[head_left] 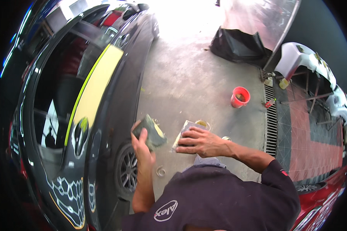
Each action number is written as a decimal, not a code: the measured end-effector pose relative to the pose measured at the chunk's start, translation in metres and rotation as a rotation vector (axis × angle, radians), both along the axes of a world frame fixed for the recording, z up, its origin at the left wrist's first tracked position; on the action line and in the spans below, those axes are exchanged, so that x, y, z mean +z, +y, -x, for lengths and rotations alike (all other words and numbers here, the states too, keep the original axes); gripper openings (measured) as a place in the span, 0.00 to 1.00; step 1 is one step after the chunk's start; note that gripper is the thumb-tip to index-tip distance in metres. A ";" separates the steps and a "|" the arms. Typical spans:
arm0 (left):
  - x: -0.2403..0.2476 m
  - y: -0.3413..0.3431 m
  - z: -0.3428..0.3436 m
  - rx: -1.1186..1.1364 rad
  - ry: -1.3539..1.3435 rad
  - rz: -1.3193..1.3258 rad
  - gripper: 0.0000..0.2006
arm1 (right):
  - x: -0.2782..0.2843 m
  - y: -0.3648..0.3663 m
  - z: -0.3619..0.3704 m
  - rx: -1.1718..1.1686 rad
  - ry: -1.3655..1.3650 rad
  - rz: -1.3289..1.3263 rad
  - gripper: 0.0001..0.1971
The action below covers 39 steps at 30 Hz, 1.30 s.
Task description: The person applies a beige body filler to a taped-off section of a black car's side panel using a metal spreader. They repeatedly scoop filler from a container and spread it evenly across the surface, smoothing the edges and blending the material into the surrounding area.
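Observation:
My left hand [142,148] is closed around a dark grey-green sheet or pad [153,133], probably abrasive, with a pale yellow patch showing at its right edge. The thumb lies across its face. To the right of it, my right hand [204,142] grips a flat, pale grey block or folded sheet [183,131] from above; the fingers hide much of it. The two pieces are apart, held in front of my body. Left of my hands stands a dark car [123,96], with a pale yellow strip [98,86] edged in bright green along its side below the window.
A red bucket [235,102] stands on the concrete floor near a drain grate [271,127]. Tape-like rings [160,171] lie on the floor. Black sheeting [237,46] is farther back; white bumpers [306,61] rest on stands at right. A red car [327,204] is at lower right.

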<state>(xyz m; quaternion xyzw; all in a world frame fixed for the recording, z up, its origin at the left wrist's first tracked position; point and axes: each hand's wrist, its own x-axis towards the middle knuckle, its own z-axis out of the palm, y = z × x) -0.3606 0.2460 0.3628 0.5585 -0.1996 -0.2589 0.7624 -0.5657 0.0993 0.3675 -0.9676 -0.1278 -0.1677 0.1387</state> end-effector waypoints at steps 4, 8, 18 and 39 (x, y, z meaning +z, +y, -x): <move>-0.006 0.035 -0.014 -0.109 0.424 0.093 0.15 | 0.034 0.063 -0.032 0.123 -0.285 -0.217 0.35; 0.012 0.077 0.010 -0.173 0.561 0.166 0.15 | -0.015 0.079 -0.027 -0.004 -0.220 -0.343 0.39; 0.004 0.132 0.008 -0.014 -0.133 -0.030 0.14 | 0.003 0.109 -0.025 0.016 -0.005 0.057 0.36; -0.006 0.174 0.084 -0.242 0.713 0.296 0.16 | -0.041 0.140 0.065 -0.109 -0.089 -0.030 0.32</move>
